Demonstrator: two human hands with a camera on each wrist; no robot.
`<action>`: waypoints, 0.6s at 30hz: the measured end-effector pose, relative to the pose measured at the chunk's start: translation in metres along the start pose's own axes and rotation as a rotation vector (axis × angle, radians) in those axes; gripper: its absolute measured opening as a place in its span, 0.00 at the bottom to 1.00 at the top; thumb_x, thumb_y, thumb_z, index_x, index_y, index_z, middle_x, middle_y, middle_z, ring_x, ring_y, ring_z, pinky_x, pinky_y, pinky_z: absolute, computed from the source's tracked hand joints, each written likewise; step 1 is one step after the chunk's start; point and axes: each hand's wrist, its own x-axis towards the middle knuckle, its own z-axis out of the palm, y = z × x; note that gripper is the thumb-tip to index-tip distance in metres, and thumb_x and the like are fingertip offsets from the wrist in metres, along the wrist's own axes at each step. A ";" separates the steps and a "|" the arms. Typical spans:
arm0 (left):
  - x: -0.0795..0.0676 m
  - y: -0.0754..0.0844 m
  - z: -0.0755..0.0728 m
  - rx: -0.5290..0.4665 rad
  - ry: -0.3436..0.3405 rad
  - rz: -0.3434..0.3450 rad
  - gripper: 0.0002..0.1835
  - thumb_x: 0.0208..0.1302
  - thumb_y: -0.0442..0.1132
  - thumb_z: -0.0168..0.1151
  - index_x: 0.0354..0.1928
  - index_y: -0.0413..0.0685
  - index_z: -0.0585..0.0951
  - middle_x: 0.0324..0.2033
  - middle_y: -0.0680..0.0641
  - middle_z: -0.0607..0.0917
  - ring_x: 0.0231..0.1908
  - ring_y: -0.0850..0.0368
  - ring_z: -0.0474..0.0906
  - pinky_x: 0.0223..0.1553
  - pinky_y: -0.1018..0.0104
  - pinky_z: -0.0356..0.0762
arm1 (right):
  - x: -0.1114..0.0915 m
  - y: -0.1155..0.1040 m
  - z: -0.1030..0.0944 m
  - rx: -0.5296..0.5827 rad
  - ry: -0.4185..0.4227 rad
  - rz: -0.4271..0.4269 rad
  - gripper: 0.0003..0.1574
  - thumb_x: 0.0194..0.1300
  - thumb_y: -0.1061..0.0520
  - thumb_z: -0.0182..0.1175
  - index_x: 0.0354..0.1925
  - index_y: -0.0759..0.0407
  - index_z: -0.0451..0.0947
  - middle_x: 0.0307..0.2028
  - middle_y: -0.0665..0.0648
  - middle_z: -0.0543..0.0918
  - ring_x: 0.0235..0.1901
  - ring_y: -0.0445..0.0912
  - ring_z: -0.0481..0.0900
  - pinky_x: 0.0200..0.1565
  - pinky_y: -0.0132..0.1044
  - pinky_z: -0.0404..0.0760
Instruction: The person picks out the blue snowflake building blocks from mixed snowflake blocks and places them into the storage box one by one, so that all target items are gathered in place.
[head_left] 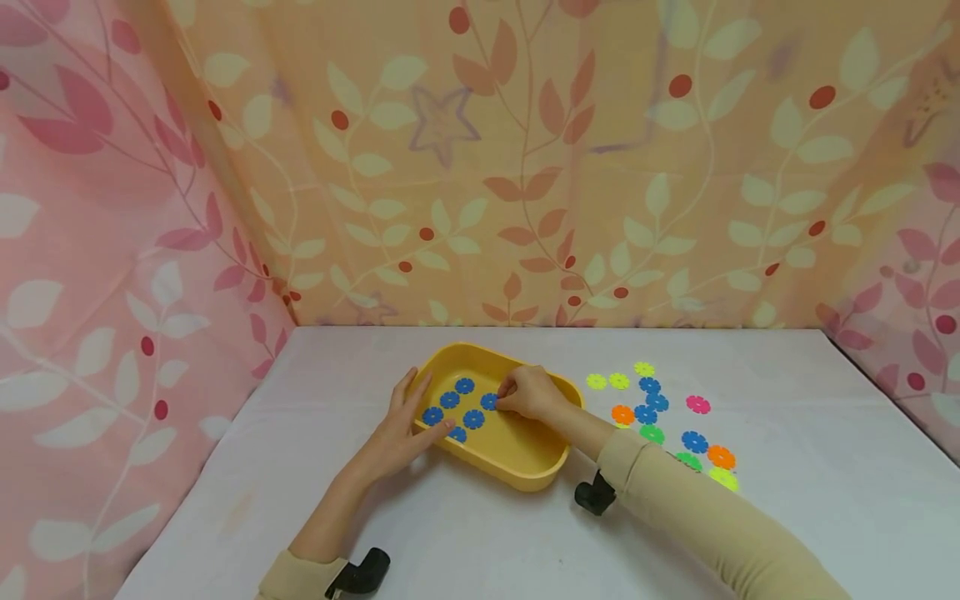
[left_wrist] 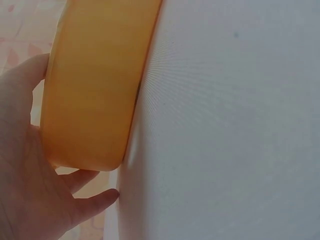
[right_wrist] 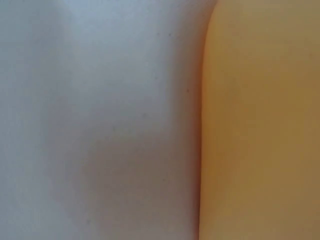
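A shallow yellow plastic tray [head_left: 517,450] stands on the table, with several blue flower-shaped discs [head_left: 473,419] spread over its left half. My left hand [head_left: 397,433] holds the tray's left corner, thumb over the near rim and fingers along the left end. In the left wrist view, that hand [left_wrist: 30,160] spans the corner of the tray's outer wall [left_wrist: 95,85]. Reaching over the right side, my right hand [head_left: 534,393] pinches a blue flower-shaped disc [head_left: 489,402] low inside the tray. The right wrist view has only the tray's outer wall [right_wrist: 260,120], no fingers.
Right of the tray lie loose flower-shaped discs: yellow [head_left: 618,381], blue [head_left: 694,442], orange [head_left: 722,457], green [head_left: 652,434] and pink [head_left: 698,404]. The right sleeve [head_left: 675,492] overlaps some of them. Patterned curtains [head_left: 525,167] hang behind the white tabletop [head_left: 480,550].
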 end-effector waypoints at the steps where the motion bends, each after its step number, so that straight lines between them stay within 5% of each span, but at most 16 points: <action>1: 0.000 0.000 0.000 0.001 0.000 0.000 0.50 0.62 0.64 0.60 0.78 0.55 0.48 0.76 0.48 0.36 0.72 0.37 0.48 0.65 0.35 0.53 | 0.000 0.000 0.000 0.001 0.000 0.001 0.07 0.56 0.60 0.72 0.31 0.61 0.84 0.25 0.52 0.80 0.21 0.42 0.77 0.26 0.30 0.78; 10: 0.000 -0.001 0.000 0.001 0.001 0.011 0.50 0.63 0.62 0.61 0.78 0.53 0.48 0.76 0.46 0.37 0.71 0.36 0.50 0.64 0.35 0.54 | -0.005 -0.001 -0.009 0.096 0.069 -0.052 0.09 0.58 0.56 0.71 0.35 0.60 0.84 0.25 0.50 0.83 0.25 0.42 0.80 0.30 0.31 0.80; 18: 0.001 -0.002 -0.001 0.004 0.000 0.011 0.50 0.63 0.62 0.61 0.78 0.52 0.47 0.76 0.48 0.36 0.71 0.36 0.49 0.64 0.35 0.55 | -0.037 0.009 -0.062 0.352 0.163 -0.022 0.19 0.62 0.48 0.68 0.46 0.58 0.82 0.38 0.58 0.86 0.34 0.51 0.84 0.40 0.41 0.84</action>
